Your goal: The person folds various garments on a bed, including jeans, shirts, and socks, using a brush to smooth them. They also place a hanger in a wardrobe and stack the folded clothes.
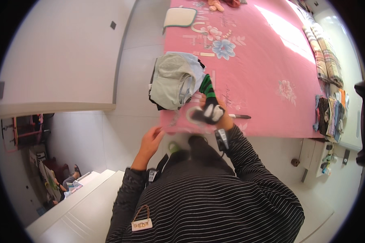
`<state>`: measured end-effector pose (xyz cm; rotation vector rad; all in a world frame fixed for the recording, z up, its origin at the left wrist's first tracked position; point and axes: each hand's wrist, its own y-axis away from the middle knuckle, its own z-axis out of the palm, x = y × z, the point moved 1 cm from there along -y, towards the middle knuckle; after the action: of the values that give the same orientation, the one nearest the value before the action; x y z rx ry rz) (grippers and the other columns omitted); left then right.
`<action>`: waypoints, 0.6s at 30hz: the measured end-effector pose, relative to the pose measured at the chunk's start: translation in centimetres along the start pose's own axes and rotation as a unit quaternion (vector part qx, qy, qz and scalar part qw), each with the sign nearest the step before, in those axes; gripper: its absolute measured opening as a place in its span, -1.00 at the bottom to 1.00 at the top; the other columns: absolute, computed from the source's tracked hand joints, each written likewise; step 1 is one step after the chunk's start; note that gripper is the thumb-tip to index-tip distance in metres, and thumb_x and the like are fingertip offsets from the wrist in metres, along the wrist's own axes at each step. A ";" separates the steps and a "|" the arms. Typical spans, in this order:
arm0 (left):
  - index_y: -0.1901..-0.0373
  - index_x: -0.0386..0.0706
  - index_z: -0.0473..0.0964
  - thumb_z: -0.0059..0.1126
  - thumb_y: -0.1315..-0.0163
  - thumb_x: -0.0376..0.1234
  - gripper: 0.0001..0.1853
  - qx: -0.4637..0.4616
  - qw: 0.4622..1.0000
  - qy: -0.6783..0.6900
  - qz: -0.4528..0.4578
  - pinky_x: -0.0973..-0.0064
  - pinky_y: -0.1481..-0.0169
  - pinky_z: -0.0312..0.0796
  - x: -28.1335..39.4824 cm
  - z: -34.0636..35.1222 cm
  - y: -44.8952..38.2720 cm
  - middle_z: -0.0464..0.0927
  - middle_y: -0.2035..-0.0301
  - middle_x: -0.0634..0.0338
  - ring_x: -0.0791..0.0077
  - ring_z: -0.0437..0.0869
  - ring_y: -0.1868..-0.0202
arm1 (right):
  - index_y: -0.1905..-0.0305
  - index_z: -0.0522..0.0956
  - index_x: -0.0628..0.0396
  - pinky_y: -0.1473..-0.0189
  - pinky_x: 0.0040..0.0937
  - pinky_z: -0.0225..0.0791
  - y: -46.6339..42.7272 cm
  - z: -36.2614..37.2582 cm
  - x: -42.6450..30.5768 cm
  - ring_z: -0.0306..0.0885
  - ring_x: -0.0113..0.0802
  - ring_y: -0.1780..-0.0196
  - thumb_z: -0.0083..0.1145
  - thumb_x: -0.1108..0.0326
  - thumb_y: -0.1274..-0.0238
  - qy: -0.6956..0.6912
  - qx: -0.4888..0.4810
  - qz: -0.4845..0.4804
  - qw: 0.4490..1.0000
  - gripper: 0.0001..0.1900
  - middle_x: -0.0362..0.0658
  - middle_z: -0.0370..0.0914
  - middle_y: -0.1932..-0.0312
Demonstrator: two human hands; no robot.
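Note:
My right hand [225, 114] grips a bundle of dark socks with white patches at the near end of the bed. A green-and-black striped sock [207, 85] rises from the same grip, its far end against a pile of clothes. Motion blurs the lower part of the bundle. That pile has a grey-green garment [167, 80] on top, with light blue and black cloth showing around it. My left hand [150, 145] is apart from the socks, just off the bed's near left corner, its fingers blurred and nothing visible in them.
A black-and-white marker pen [241, 116] lies on the pink floral bedsheet [261, 100], right of my right hand. A white pad with a green edge [180, 17] sits at the far left. Rolled blankets [326, 54] and clothes [331, 115] line the right. A person's leg [71, 178] shows lower left.

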<state>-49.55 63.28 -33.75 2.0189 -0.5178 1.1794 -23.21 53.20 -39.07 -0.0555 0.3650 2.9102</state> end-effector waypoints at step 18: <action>0.37 -0.17 0.36 0.10 0.00 -0.48 -0.84 0.301 0.879 0.365 0.050 0.72 0.60 0.22 1.8 -8.9 5.9 0.46 0.50 0.29 0.64 0.46 0.53 | 0.07 0.27 0.14 0.15 -0.48 0.32 -6.2 13.1 19.8 0.43 -0.37 0.16 -0.06 0.58 -0.01 0.438 -0.115 0.047 0.890 -0.68 -0.11 0.42 0.22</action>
<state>-57.58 66.21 -27.11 1.8032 0.1586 2.2278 -41.39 66.24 -29.11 -1.4407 0.1369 2.8126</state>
